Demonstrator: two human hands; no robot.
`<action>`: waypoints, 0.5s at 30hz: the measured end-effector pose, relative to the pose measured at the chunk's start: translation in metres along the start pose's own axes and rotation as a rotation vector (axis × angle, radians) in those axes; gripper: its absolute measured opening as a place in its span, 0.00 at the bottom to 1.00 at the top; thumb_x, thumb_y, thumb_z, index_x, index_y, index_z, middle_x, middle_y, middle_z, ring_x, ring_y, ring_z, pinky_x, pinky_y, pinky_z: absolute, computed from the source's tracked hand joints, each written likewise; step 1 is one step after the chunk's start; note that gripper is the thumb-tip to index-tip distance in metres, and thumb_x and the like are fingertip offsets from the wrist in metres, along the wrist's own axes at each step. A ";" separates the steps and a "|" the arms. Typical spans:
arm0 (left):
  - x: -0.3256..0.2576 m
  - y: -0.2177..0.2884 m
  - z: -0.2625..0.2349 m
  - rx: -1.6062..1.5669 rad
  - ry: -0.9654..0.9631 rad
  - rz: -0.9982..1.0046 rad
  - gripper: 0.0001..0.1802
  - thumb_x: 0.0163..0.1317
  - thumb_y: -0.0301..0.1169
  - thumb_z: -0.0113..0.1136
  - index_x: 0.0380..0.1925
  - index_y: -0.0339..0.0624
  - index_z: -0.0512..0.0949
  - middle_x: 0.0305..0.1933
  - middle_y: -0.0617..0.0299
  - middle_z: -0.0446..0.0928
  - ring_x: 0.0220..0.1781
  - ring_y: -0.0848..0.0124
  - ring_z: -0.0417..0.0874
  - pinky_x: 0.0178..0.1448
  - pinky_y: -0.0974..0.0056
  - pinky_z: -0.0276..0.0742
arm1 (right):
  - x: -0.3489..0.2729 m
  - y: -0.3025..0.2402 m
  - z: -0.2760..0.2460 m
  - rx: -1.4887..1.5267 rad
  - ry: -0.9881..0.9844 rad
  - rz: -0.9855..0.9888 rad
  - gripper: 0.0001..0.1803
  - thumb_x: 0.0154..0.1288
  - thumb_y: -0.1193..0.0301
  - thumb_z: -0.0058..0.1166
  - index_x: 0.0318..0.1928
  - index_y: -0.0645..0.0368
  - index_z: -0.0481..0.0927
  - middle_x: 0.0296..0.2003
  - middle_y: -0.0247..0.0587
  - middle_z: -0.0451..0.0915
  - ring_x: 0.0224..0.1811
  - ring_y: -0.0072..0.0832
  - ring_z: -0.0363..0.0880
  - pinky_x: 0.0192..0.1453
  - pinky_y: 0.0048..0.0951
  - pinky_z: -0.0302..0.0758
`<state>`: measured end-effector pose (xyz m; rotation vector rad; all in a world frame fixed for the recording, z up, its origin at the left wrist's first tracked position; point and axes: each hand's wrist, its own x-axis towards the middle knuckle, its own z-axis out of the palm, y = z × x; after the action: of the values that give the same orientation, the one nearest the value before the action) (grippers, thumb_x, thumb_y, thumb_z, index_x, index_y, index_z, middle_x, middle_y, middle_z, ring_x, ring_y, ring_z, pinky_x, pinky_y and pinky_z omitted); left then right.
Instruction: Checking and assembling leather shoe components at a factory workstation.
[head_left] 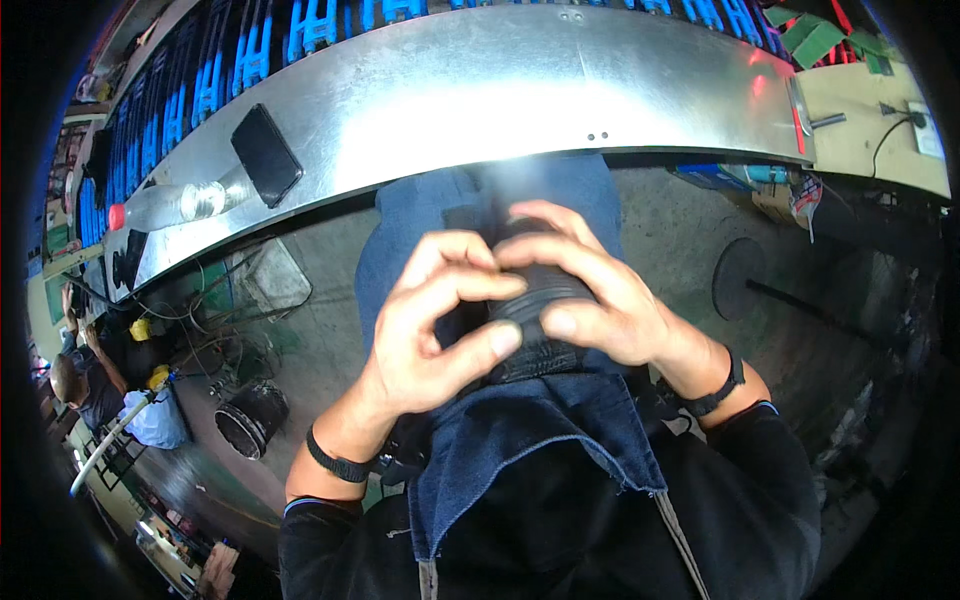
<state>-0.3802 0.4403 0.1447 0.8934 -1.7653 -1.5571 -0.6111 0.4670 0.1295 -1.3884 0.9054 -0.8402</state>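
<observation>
A black ribbed cylinder (545, 290), like a stack of dark rings or a rubber bellows, sits over my lap in front of the blue denim apron (540, 410). My left hand (430, 320) curves round its left side, with the thumb and fingertips pressing on the ribs. From the right, my right hand (600, 290) wraps over its top and side, the thumb near the left thumb. Both hands are closed on it. Its far end is blurred, and the fingers hide part of its surface.
Across the front runs a shiny metal bench (480, 80), with a black phone (267, 155) and a clear plastic bottle (180, 203) at its left. Blue metal parts (313, 27) line its far edge. A black bucket (251, 418) stands on the floor. Another person (85, 375) is at far left.
</observation>
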 end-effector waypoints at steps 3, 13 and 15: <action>-0.021 0.005 0.021 -0.049 0.129 0.239 0.38 0.47 0.39 0.78 0.56 0.34 0.74 0.56 0.48 0.67 0.62 0.57 0.69 0.67 0.54 0.66 | -0.026 -0.017 0.019 -0.058 0.068 -0.190 0.31 0.55 0.53 0.65 0.55 0.58 0.79 0.65 0.62 0.59 0.72 0.55 0.55 0.73 0.51 0.55; -0.010 0.017 0.054 -0.139 -0.028 0.252 0.40 0.64 0.59 0.51 0.62 0.36 0.71 0.67 0.43 0.65 0.72 0.49 0.63 0.74 0.47 0.56 | -0.054 -0.045 0.038 -0.147 0.212 -0.285 0.24 0.59 0.55 0.55 0.49 0.59 0.80 0.65 0.56 0.60 0.70 0.50 0.59 0.73 0.52 0.55; -0.006 0.017 0.062 -0.223 0.001 0.296 0.37 0.66 0.57 0.48 0.63 0.37 0.71 0.69 0.46 0.64 0.73 0.50 0.62 0.77 0.48 0.53 | -0.053 -0.045 0.040 -0.102 0.264 -0.361 0.23 0.61 0.55 0.51 0.49 0.59 0.80 0.65 0.55 0.59 0.72 0.49 0.57 0.75 0.53 0.52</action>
<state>-0.4279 0.4822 0.1542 0.5000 -1.6005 -1.5175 -0.5968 0.5310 0.1751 -1.5812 0.9195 -1.2896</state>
